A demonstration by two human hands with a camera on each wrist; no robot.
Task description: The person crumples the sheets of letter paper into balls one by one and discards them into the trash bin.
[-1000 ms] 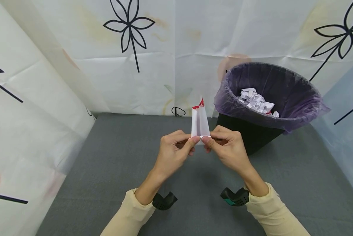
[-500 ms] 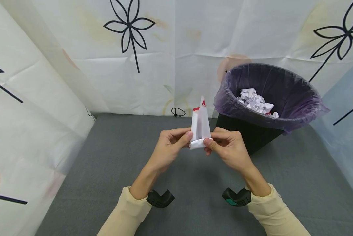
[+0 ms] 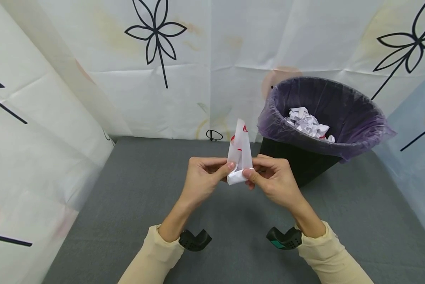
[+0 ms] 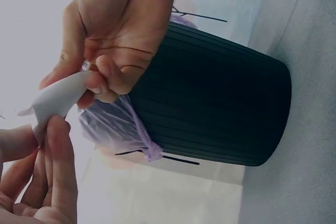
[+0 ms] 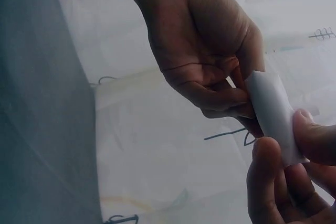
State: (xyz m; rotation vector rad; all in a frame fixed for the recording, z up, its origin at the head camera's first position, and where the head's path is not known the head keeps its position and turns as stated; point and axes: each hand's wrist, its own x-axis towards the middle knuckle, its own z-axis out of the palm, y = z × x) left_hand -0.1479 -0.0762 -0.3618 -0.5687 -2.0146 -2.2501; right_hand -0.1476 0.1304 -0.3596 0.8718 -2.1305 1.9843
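Note:
A narrow strip of folded white paper (image 3: 240, 154) with red marks near its top stands up between both hands in the head view. Its lower end is turned up into a band. The left hand (image 3: 203, 177) pinches the paper's left side, thumb in front. On the right side, the right hand (image 3: 276, 177) pinches the band between thumb and fingers. In the left wrist view the band of paper (image 4: 60, 95) bridges the two hands. From the right wrist view the folded paper (image 5: 273, 114) shows its plain underside; some fingertips are hidden behind it.
A black bin (image 3: 283, 157) with a purple liner (image 3: 358, 146) stands behind and right of the hands. Crumpled white paper (image 3: 308, 123) lies inside it. Grey cloth (image 3: 127, 205) covers the table, and patterned white curtains (image 3: 91, 98) hang behind and at the sides.
The paper's lower end has gone from edge-on to a visible turned-up band. Its top has drawn closer together and leans. The left hand has shifted slightly left; the right hand has barely moved.

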